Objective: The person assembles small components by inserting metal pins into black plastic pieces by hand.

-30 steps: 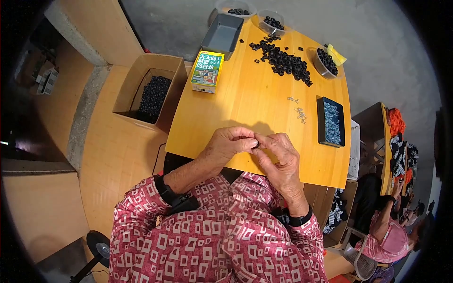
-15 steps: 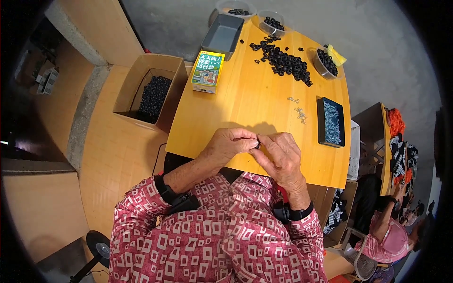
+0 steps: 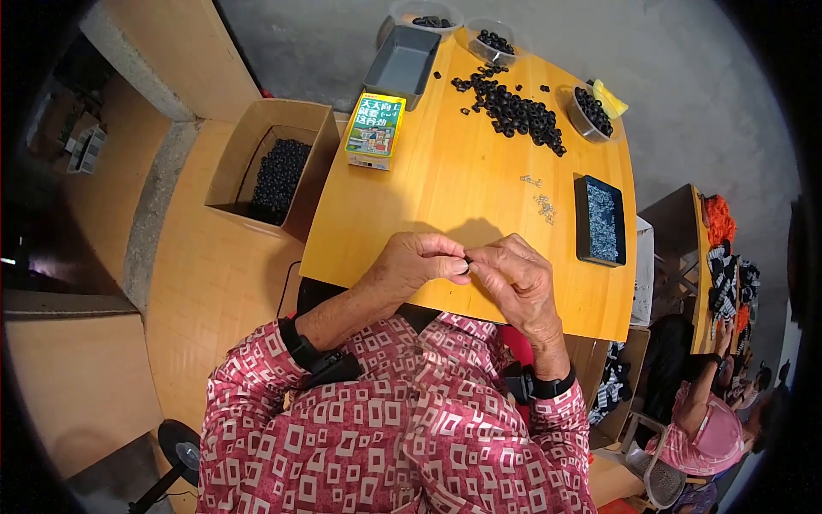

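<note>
A small dark part (image 3: 467, 265), mostly covered by fingers, is held above the table's near edge. My left hand (image 3: 411, 264) pinches it between thumb and forefinger. The fingertips of my right hand (image 3: 521, 278) are closed right beside it; what they grip is hidden. Farther up the table lies a loose heap of small black ring-shaped parts (image 3: 524, 118). A few small silvery metal pieces (image 3: 545, 208) lie to the right of centre. Near the right edge, a black tray (image 3: 584, 224) contains many similar silvery pieces.
Clear bowls of black parts (image 3: 491, 41) (image 3: 591, 116) stand at the far end. A grey bin (image 3: 402, 64) and a green-yellow box (image 3: 375, 128) line the left edge. A cardboard box (image 3: 231, 176) of black parts sits left of the table. Another person (image 3: 706, 428) sits at right.
My right hand has moved slightly to the right and its fingers have shifted at the small part. My left hand stays almost in place.
</note>
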{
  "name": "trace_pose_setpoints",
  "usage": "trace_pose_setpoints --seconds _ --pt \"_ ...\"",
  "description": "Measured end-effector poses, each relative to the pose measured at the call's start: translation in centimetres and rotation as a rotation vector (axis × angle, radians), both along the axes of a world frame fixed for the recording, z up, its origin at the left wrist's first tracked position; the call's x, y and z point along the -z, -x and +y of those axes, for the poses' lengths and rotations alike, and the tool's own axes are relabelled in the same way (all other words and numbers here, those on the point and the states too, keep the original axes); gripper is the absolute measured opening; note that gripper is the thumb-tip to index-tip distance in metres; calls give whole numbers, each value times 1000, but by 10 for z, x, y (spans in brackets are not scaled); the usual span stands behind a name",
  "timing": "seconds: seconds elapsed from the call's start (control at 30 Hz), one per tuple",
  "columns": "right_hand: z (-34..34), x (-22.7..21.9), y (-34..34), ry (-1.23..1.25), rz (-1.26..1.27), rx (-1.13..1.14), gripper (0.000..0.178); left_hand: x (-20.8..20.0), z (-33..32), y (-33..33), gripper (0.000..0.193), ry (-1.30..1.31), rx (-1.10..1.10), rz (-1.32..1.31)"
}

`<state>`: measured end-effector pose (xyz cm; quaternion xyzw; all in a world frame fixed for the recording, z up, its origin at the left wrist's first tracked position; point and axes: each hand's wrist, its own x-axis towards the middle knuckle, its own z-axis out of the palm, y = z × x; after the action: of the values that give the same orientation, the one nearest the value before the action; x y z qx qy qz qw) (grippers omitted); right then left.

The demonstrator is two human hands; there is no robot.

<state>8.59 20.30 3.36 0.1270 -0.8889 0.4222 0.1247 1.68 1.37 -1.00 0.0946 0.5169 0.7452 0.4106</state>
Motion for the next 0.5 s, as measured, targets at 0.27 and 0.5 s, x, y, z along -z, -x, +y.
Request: trace_pose_setpoints --seconds 0.27,0.5 --pt "-9 6 -5 -68 122 39 19 -1 0 -3 25 18 -11 61" --pt "-18 7 -13 -22 84 102 25 -1 -1 0 27 -20 2 50"
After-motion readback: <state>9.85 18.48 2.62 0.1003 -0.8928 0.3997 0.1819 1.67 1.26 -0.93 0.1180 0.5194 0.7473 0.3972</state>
